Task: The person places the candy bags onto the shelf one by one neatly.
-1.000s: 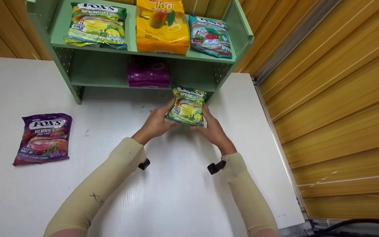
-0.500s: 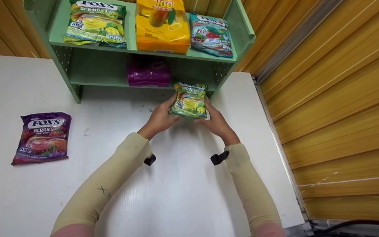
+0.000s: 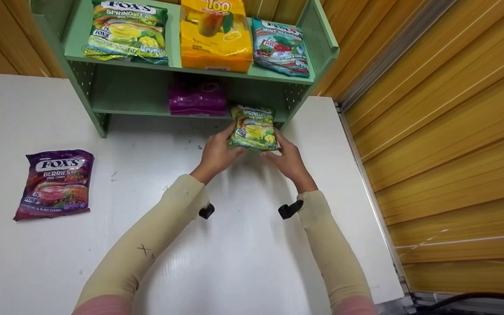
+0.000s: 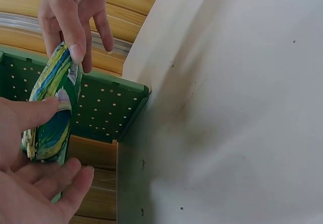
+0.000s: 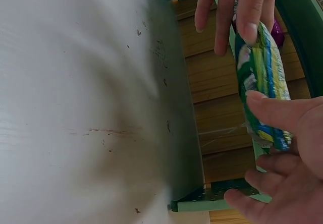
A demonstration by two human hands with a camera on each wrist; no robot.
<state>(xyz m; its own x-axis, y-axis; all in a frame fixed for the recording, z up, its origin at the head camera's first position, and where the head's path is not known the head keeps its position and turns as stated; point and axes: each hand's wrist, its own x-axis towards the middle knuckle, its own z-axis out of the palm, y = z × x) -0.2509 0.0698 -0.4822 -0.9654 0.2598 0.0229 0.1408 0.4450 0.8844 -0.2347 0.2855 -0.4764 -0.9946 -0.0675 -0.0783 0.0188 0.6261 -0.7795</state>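
Note:
A green-and-yellow Fox's Spring Tea candy bag (image 3: 254,129) is held between both hands, just in front of the shelf's lower board at its right end. My left hand (image 3: 218,154) grips the bag's left edge, thumb on the near side. On the opposite edge, my right hand (image 3: 291,161) pinches it between thumb and fingers. Seen edge-on in the left wrist view, the bag (image 4: 50,108) has a thumb on it from each side. In the right wrist view, the bag (image 5: 262,80) is off the table, with several fingers behind or below it.
The green shelf (image 3: 125,109) stands at the table's back. A purple pack (image 3: 197,99) sits on its lower board. Above are another Spring Tea bag (image 3: 127,33), an orange mango pack (image 3: 216,39) and a Mint Blossom bag (image 3: 280,48). A Fox's Berries bag (image 3: 57,183) lies left on the white table (image 3: 239,245).
Both hands have carried the Spring Tea bag forward and slightly right, closer to the lower shelf. Its top has tilted away. The other packs have stayed in place.

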